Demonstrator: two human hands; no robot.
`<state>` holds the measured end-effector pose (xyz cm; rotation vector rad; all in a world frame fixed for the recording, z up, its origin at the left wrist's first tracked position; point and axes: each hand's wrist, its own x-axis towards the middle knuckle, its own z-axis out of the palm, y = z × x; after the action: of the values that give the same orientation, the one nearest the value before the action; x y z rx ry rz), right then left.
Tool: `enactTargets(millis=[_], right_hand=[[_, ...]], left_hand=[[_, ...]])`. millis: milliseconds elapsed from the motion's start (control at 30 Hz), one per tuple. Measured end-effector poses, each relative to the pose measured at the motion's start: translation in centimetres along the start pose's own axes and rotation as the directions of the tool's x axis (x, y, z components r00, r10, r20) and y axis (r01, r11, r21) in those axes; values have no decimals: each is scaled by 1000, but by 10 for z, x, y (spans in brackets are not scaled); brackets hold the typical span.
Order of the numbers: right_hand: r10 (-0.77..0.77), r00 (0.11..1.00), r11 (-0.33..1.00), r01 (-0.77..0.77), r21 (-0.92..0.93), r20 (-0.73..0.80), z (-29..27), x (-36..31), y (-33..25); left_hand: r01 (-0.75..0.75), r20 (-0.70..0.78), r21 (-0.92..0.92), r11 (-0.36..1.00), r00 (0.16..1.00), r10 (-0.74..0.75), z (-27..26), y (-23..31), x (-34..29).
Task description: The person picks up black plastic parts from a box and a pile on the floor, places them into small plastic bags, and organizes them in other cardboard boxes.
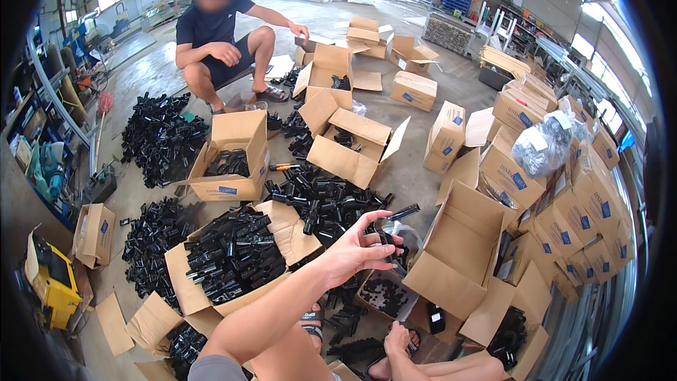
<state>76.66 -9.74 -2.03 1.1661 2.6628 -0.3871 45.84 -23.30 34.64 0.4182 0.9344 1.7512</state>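
Black tube fitting (400, 213) just above left hand (360, 247) grip, at fingertips.

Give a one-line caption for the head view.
Left hand holds a black tube fitting above open cardboard boxes of fittings.

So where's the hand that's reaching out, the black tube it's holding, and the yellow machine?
left hand (350, 248), head view, on the back of the hand.
black tube (403, 212), head view, on the tube's upper end.
yellow machine (51, 281), head view, on its yellow side.
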Motion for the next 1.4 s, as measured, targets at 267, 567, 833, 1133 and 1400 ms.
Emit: enactTargets(millis=[267,567,833,1133,1400], right_hand=[[-59,934,571,321,756,-353,-210,-8,-72],[125,837,-346,540,767,-533,-304,13,-140],[168,802,-304,596,744,-574,-306,14,-153],[227,802,-264,597,757,-553,-288,18,-161],[146,880,-409,470,782,-453,-305,3,-164]], left_hand=[[164,-45,129,978,986,-160,2,-19,28],[131,61,319,939,985,-158,13,-35,34],[106,48,101,989,993,-112,7,-28,25],[42,61,289,957,996,-62,5,-30,15],[-106,57,503,858,994,89,5,-34,15]])
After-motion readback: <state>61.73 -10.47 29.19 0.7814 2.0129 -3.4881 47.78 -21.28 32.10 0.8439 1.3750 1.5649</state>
